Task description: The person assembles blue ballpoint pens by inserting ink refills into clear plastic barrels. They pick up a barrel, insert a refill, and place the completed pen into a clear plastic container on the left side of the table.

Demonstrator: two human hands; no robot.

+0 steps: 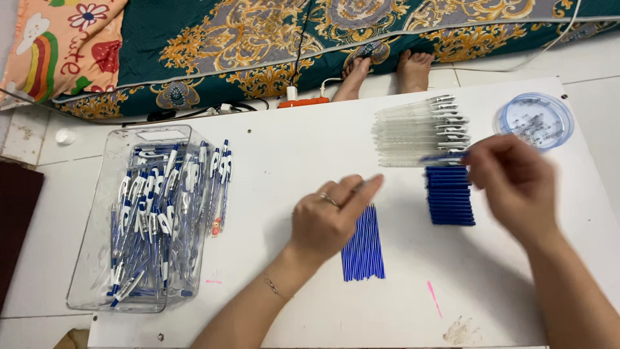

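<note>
While my left grip [332, 216] pinches a blurred refill and right grip [513, 178] pinches a blue barrel [442, 157], assembly step; next, align tips toward twelve o'clock.

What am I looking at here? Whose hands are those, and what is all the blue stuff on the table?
This is one picture from a camera worn on a person's head, looking down at their own two hands over a white table. The left hand pinches something thin, too blurred to name, above a bundle of thin blue ink tubes. The right hand holds a blue pen piece near a row of clear pen barrels and a stack of blue pen parts. A clear box holds finished blue-and-white pens. A round lid holds small bits.
</note>
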